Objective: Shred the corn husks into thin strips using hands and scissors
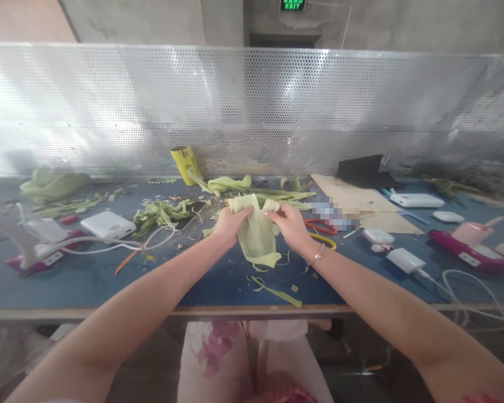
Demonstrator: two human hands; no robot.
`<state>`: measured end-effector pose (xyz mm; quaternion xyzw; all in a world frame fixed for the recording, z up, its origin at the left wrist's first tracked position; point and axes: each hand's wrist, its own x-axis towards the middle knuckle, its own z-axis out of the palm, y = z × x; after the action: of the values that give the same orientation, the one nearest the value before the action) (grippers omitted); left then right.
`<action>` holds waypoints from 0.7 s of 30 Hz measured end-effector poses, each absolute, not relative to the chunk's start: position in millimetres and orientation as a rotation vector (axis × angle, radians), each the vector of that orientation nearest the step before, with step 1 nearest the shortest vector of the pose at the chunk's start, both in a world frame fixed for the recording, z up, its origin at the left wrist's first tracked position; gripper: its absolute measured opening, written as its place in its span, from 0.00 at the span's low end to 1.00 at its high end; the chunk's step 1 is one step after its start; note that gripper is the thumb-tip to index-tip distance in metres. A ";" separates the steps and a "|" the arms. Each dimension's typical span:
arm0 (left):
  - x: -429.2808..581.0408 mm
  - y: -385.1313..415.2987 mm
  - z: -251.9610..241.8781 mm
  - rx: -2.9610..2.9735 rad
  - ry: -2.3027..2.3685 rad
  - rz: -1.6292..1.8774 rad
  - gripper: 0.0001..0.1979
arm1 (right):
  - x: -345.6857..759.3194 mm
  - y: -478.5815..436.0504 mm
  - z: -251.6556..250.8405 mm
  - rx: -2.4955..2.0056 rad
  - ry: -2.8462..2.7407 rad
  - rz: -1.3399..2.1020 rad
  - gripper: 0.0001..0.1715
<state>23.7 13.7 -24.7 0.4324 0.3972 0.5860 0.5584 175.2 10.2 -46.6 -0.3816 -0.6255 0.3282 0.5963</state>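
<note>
Your 2 bare forearms (159, 302) extend over the blue tabletop (218, 288); left hand (231, 226) and right hand (293, 225) pinch 1 pale-green husk (257, 238) near its upper edge.

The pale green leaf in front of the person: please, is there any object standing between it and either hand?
Nothing visible stands between them. The left hand and right hand both grip the pale green leaf directly near its upper edge. A loose green strip lies below, outside the grip.
</note>
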 end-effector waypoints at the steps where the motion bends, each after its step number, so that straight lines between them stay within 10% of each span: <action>1: 23.5 14.2 -24.5 1.005 0.942 1.385 0.14 | 175.0 11.0 -47.6 -0.875 -1.443 0.770 0.12; 21: 24.6 10.6 -23.5 1.306 1.033 1.372 0.18 | 165.6 -3.0 -32.5 -0.814 -1.429 1.186 0.20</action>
<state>24.6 10.6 -23.5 0.5334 0.4221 0.5605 0.4724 165.6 -3.0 -32.5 -0.3407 -0.5984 0.4964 0.5286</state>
